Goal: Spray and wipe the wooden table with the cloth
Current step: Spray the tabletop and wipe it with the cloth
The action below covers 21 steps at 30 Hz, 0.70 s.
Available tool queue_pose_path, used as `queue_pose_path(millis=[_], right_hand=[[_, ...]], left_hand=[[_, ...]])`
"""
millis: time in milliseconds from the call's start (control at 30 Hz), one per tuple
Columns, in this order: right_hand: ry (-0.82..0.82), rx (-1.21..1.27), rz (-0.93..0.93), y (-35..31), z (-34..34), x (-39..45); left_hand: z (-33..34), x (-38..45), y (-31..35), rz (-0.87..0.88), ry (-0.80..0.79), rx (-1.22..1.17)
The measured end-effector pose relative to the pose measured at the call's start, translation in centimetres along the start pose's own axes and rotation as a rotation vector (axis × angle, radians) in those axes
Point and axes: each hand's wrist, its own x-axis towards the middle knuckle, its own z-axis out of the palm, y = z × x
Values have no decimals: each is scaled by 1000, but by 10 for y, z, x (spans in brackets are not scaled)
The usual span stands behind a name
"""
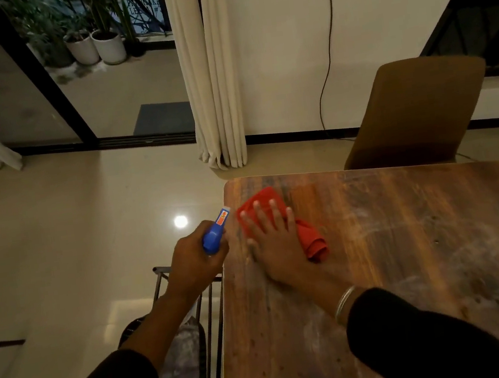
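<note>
The wooden table (408,247) fills the right half of the view, its top worn and streaked with pale marks. A red cloth (310,239) lies near the table's far left corner. My right hand (276,242) presses flat on the cloth with fingers spread, covering most of it. My left hand (192,259) is just off the table's left edge, gripping a blue spray bottle (214,234) whose nozzle points away toward the corner. The bottle's lower body is hidden in my fist.
A brown chair (415,110) stands at the table's far side. A dark metal rack (192,317) sits against the table's left edge below my left arm. Cream curtains (210,67), a glass sliding door and potted plants (95,41) lie beyond the tiled floor.
</note>
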Motion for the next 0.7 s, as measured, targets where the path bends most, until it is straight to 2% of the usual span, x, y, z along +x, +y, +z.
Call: queue_pose_path(millis=[100,167,300,367,433,533,600,700], right_hand=[[-18,-33,-221,-19,13,11],[-23,-58,-195,12,-4,38],[28,16,316,92,-35,66],[21,53,408,83,-36,69],[4,69,298,40,-25,73],[-92,81,-22,-20,-14,87],[-158,-3,-150,-20,-19,103],[-114,-64,-129,26,-34,107]], left_hand=[[-5,3,-13,13,83,8],[-7,5,-22,17,97,19],[-3,9,-31,30,75,42],[-1,12,-31,26,74,41],[-1,14,-29,5,98,26],[0,13,-27,-16,112,34],[3,13,-24,-6,94,50],[4,16,-21,2,52,56]])
